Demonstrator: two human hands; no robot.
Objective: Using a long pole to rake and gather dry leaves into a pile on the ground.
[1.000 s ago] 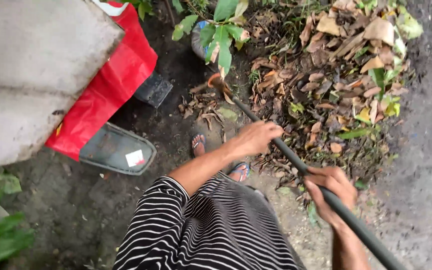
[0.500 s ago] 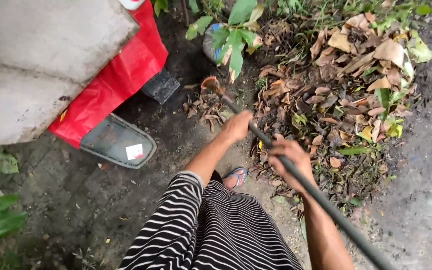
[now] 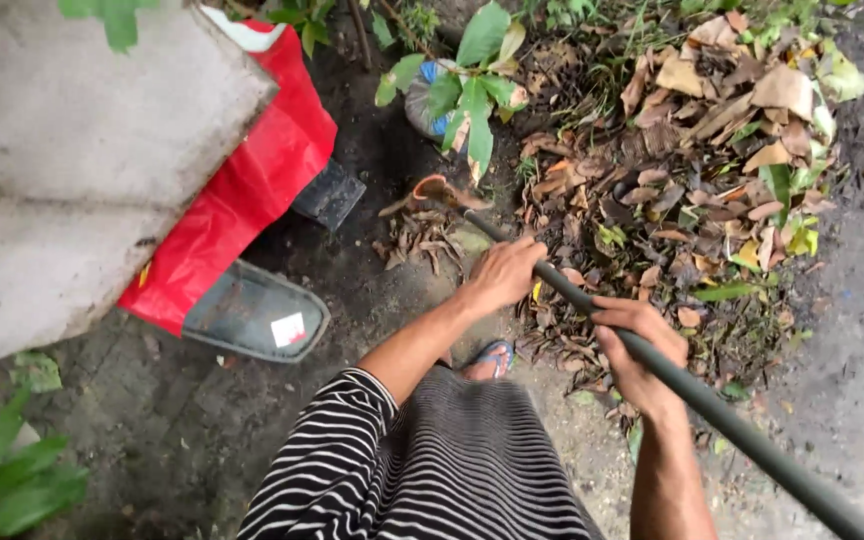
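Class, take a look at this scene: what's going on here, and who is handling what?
A person in a black-and-white striped garment stands on bare soil, gripping a long dark tool handle with both bare hands. The left hand is further down the shaft, the right hand higher up. The tool's rusty orange-brown head sits among a few dry leaves near a small green-leaved plant. A big pile of brown fallen leaves lies to the right; a red plastic sheet lies by a grey concrete slab.

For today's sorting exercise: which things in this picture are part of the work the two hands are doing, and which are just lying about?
In use:
- left hand and right hand, both gripping the long dark handle
- the tool's rusty head
- small dry leaves by that head

Lying about:
- red sheet
- grey oval lid
- concrete slab
- big leaf pile
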